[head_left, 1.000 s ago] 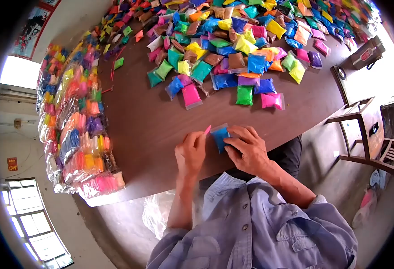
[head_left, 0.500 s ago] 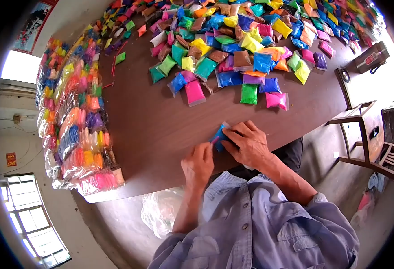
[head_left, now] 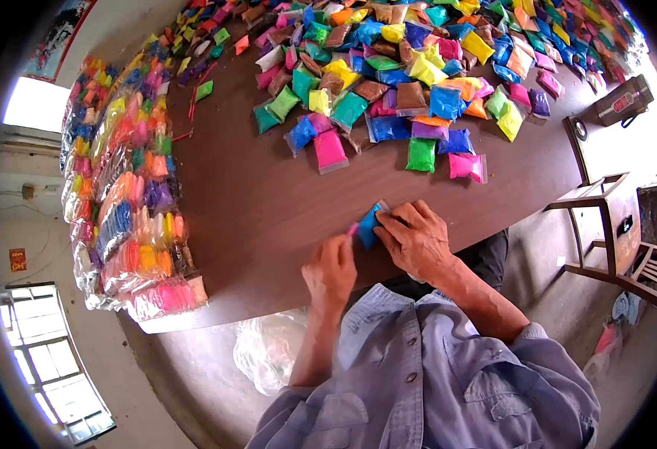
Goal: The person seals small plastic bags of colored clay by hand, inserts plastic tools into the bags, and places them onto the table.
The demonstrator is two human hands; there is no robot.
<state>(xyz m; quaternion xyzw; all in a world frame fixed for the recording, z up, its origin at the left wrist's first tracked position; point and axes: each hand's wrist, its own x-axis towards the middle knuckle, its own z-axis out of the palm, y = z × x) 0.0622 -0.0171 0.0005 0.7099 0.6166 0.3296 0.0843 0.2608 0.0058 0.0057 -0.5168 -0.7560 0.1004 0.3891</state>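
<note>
My right hand (head_left: 417, 238) pinches the upper right part of a small blue packet (head_left: 369, 226) just above the brown tabletop (head_left: 269, 217). My left hand (head_left: 331, 271) is closed on a small pink piece (head_left: 353, 229), whose tip sticks up beside the packet's left edge. What exactly the pink piece is cannot be made out. Beyond my hands lie a bright pink packet (head_left: 330, 150), a green packet (head_left: 420, 154) and another pink packet (head_left: 465, 167), at the near edge of a heap of coloured packets (head_left: 411, 98).
Clear bags full of coloured packets (head_left: 130, 217) line the table's left side. At the right are a dark box-like object (head_left: 625, 100) and a wooden chair (head_left: 619, 217). A clear plastic bag (head_left: 267, 352) hangs or lies below the table's front edge.
Over the last second my left hand has moved right towards the blue packet, with the pink piece in it. Since half a second ago the pink tip has shifted slightly up and left.
</note>
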